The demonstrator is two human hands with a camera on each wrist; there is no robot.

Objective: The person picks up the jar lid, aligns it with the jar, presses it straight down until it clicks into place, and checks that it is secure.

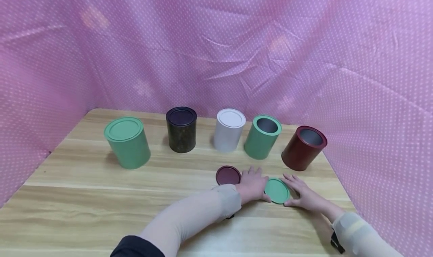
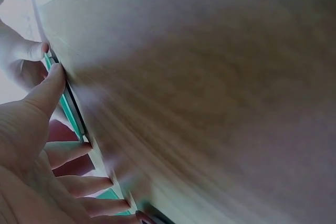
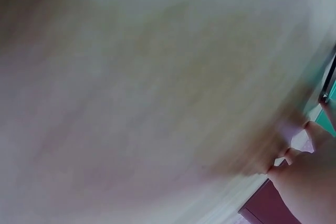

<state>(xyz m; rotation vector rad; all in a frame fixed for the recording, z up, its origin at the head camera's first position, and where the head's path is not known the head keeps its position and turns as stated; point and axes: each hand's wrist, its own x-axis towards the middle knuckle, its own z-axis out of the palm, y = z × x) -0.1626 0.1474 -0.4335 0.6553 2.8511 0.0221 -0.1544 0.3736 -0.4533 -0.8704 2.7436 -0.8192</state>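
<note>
A round green lid [image 1: 277, 191] lies at the right front of the wooden table, between both hands. My left hand [image 1: 252, 184] holds its left edge, thumb at the near side and index finger farther back; the left wrist view shows that thumb against the lid's rim [image 2: 71, 111]. From the right, my right hand [image 1: 302, 195] spans the opposite edge with thumb and fingers. Only part of the right hand shows in the right wrist view, beside the lid. Just left of the left hand lies a dark red lid [image 1: 228, 175], partly behind the wrist.
Behind the hands stand an open green can [image 1: 258, 142] and an open dark red can [image 1: 297, 153]. Farther left are a lidded white can [image 1: 227, 138], a lidded black can [image 1: 181, 136] and a larger lidded green can [image 1: 130, 150]. A pink dotted cloth [image 1: 216, 54] surrounds the table [image 1: 84, 204].
</note>
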